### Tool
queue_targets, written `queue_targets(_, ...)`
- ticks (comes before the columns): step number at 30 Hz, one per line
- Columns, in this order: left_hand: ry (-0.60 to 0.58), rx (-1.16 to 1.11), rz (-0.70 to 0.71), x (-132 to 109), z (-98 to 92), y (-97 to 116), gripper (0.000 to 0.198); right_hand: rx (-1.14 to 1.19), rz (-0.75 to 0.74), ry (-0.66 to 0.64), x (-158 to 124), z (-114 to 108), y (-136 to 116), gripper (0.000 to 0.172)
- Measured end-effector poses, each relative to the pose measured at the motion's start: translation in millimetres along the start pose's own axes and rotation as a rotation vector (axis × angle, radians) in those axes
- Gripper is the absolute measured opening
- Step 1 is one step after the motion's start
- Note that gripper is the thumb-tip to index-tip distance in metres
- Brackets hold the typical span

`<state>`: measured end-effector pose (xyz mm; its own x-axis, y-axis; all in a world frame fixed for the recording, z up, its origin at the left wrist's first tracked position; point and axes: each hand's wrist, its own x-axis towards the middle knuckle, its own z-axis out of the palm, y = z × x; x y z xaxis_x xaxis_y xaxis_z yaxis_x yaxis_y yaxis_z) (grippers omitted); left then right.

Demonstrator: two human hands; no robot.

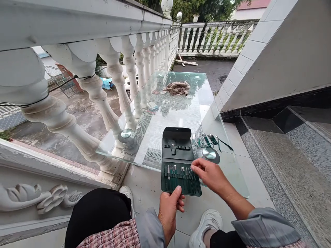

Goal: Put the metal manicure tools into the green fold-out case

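A dark green manicure case (178,186) lies unfolded at the near edge of the glass table, its lower half reaching past the edge. Slim metal tools (183,171) stand in a row under its elastic loops; the upper half has loops and a snap strap. My left hand (170,206) grips the bottom edge, thumb on top and fingers underneath. At the right end of the tool row, my right hand (207,171) pinches thumb and fingers together; whatever is between them is hidden. Right of the case lie small scissors (199,141), nail clippers (213,139) and cuticle nippers (224,144).
The glass table (178,113) stands on round metal-topped legs. A crumpled brown cloth (177,88) and a small card (152,105) lie farther back on it. White balusters (100,96) run along the left; stone steps (289,162) rise on the right.
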<state>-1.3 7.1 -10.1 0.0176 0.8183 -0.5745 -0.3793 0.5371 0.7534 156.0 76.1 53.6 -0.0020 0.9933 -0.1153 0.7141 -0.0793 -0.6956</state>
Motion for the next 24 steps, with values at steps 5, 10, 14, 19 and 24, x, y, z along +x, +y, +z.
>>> queue_targets(5,-0.042,0.040,0.017,3.5,0.9,-4.2,0.055,-0.087,-0.035,-0.106,1.4,13.6,-11.0,0.022)
queue_targets(10,-0.079,-0.006,0.043,1.3,5.7,2.5,0.048,-0.209,0.046,-0.112,7.1,15.8,-14.6,0.024)
queue_targets(14,-0.088,-0.016,0.071,1.3,7.9,6.4,0.034,-0.218,0.063,-0.112,9.0,16.5,-15.4,0.025)
queue_targets(19,-0.091,-0.019,0.104,3.8,8.3,6.0,0.026,-0.213,0.080,-0.114,10.4,16.8,-16.5,0.025)
queue_targets(24,-0.093,-0.030,0.111,5.0,7.9,5.1,0.023,-0.190,0.085,-0.126,12.3,16.7,-19.4,0.023)
